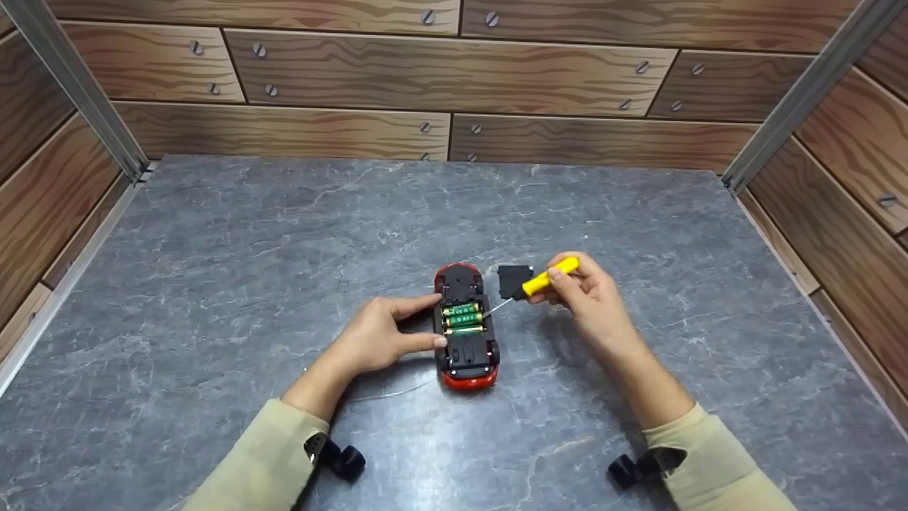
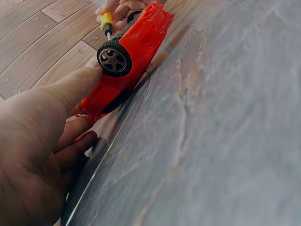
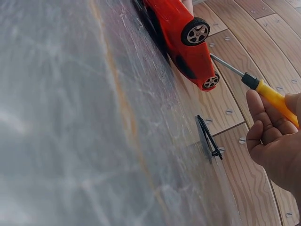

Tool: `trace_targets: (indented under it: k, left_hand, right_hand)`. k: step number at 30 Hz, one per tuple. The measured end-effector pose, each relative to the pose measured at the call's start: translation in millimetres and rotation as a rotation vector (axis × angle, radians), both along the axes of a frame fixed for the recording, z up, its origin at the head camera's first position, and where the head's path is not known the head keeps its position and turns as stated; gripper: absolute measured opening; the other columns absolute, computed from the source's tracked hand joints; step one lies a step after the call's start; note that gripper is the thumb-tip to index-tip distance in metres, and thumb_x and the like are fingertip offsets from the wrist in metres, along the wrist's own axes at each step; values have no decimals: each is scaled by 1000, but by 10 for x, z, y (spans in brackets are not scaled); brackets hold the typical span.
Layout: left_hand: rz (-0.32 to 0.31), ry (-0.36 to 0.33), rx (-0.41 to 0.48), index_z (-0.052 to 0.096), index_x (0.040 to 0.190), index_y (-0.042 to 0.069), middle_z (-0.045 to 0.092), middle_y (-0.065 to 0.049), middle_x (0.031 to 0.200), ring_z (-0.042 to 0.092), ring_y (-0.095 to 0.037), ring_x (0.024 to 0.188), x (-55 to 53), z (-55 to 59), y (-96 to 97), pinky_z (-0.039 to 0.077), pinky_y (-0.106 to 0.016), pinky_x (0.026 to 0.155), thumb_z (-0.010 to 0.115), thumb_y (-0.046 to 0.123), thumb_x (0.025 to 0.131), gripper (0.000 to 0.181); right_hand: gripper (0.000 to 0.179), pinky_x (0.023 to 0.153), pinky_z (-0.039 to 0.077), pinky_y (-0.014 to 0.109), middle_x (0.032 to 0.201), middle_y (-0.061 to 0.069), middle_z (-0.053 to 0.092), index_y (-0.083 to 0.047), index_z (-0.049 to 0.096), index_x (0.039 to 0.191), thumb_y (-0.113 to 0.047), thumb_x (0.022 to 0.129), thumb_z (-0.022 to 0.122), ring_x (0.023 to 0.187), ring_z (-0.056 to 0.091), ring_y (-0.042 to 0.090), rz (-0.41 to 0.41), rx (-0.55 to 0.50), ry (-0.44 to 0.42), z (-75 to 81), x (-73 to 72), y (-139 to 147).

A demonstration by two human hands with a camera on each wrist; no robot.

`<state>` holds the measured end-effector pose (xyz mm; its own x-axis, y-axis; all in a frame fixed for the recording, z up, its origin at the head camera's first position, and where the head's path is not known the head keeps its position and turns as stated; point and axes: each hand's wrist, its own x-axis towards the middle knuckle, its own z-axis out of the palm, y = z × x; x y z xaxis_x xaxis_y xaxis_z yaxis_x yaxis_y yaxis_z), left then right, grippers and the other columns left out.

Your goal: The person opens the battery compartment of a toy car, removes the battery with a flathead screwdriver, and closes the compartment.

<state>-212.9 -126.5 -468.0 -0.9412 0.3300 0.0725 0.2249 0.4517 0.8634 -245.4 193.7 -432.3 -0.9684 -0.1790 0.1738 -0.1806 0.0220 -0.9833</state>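
A red toy car [image 1: 469, 351] lies upside down on the table, its black underside up. Green and gold batteries [image 1: 462, 319] sit in its uncovered compartment. My left hand [image 1: 379, 332] holds the car by its left side, thumb and forefinger spread along the edge; in the left wrist view the thumb [image 2: 77, 84] is right at a wheel. My right hand [image 1: 594, 298] grips a screwdriver [image 1: 550, 277] by its yellow handle. The metal shaft slants down to the left, with its tip at the right edge of the battery compartment. In the right wrist view the car's body hides the tip.
A black battery cover [image 1: 512, 278] lies on the grey marbled table [image 1: 284, 234], just right of the car and close by the screwdriver. From the car's lower end a thin wire [image 1: 397, 392] trails left. Wood-patterned walls [image 1: 454, 74] enclose the back and sides.
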Motion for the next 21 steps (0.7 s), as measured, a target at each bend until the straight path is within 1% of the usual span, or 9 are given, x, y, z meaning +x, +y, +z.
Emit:
trace_targets:
  k: [3, 8, 15, 21]
  left_hand:
    - [0, -5, -1, 65, 147, 17, 67, -3, 142, 57, -24, 138, -5, 0, 0, 38, -42, 121, 92, 37, 84, 71]
    - [3, -7, -2, 65, 147, 18, 66, -4, 143, 57, -25, 138, -2, 5, -1, 38, -43, 122, 92, 38, 83, 72]
    - [8, -9, -9, 65, 147, 19, 67, -3, 143, 57, -24, 139, 1, 2, -5, 37, -44, 122, 92, 40, 83, 72]
    - [8, -12, -4, 65, 147, 18, 66, -3, 143, 57, -25, 139, -3, -1, -5, 37, -44, 122, 92, 39, 83, 72]
  right_hand:
    - [12, 77, 61, 32, 96, 20, 76, 6, 56, 118, -1, 109, 53, 81, 77, 24, 3, 1, 3, 4, 0, 1]
    - [8, 78, 61, 32, 95, 19, 76, 0, 59, 115, -1, 109, 54, 81, 77, 24, 2, 1, 5, 2, -3, -2]
    - [8, 78, 60, 32, 95, 21, 76, 0, 60, 114, 0, 109, 54, 80, 76, 24, -6, -1, 8, -2, -2, -7]
    - [10, 80, 61, 35, 97, 20, 76, -1, 59, 117, -1, 109, 53, 81, 76, 25, -7, 10, 1, 1, -3, -5]
